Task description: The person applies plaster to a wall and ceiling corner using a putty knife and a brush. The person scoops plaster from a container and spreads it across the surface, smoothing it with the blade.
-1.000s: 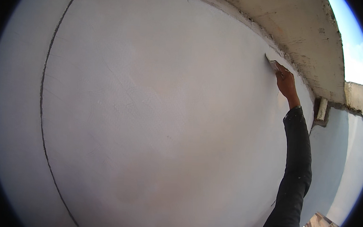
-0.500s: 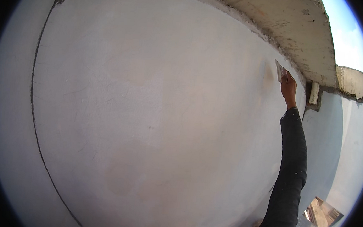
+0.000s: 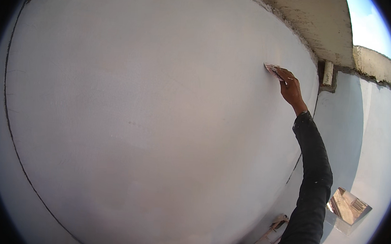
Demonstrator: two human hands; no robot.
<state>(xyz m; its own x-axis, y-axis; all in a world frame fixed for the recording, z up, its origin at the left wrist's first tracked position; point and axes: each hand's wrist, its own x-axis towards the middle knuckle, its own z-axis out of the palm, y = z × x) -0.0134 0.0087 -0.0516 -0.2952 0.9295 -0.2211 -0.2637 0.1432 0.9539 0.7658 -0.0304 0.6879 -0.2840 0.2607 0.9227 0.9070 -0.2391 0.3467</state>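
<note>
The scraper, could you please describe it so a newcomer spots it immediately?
Against the big pale wall, follow the dark sleeve up to the right hand. The scraper is the thin, flat blade in its grip, unlike the pale upright stub further right.

My right arm [image 3: 311,196] stretches up and away from me, softly bent at the elbow [image 3: 322,179], its forearm [image 3: 310,142] leaning left toward a bare wrist [image 3: 299,107]; my right hand [image 3: 292,88] is raised high, fingers [image 3: 286,74] closed in a grip and pointing up and left
</note>
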